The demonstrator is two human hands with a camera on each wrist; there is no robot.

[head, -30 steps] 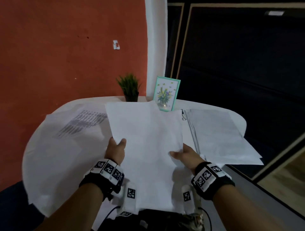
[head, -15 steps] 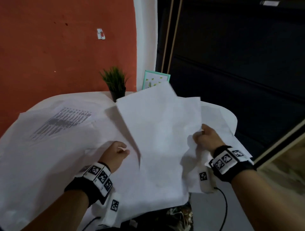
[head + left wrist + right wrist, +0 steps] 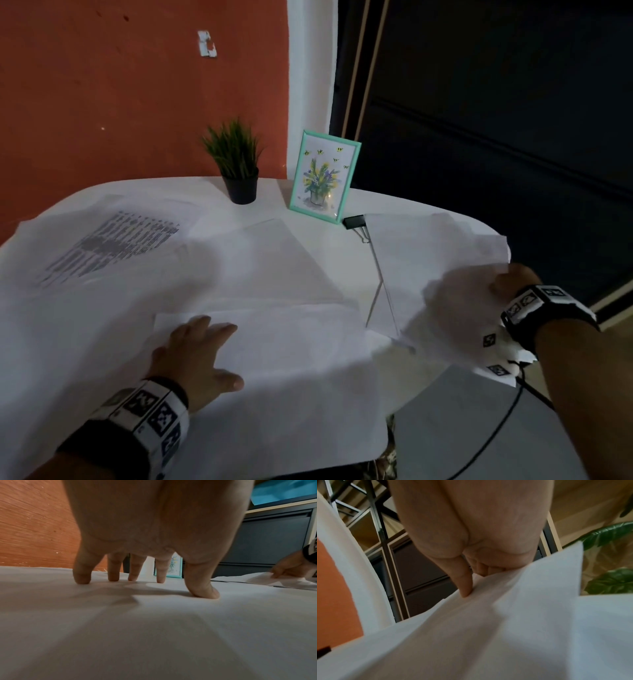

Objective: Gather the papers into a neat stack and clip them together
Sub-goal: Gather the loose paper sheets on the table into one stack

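The round table with a white top is largely covered by loose white paper sheets. The left hand is laid on a blank white sheet at the near middle of the table; in the left wrist view its fingers are seen spread and nearly straight, tips pressed onto the paper, nothing gripped. The right hand is held at the right edge of the table, where a thin bundle of white sheets is pinched; in the right wrist view the thumb is pressed onto the top of the bundle with the other fingers curled beneath. That bundle is lifted and bent over the hand, and is blurred in the head view. A white sheet printed with grey text lines lies at the far left of the table. More blank sheets lie at the right. A black binder clip with wire handles rests on the table just beside the far left corner of those sheets, untouched by either hand. Behind it a mint-green framed flower picture stands upright, and a small green plant in a black pot stands to its left against the orange wall.
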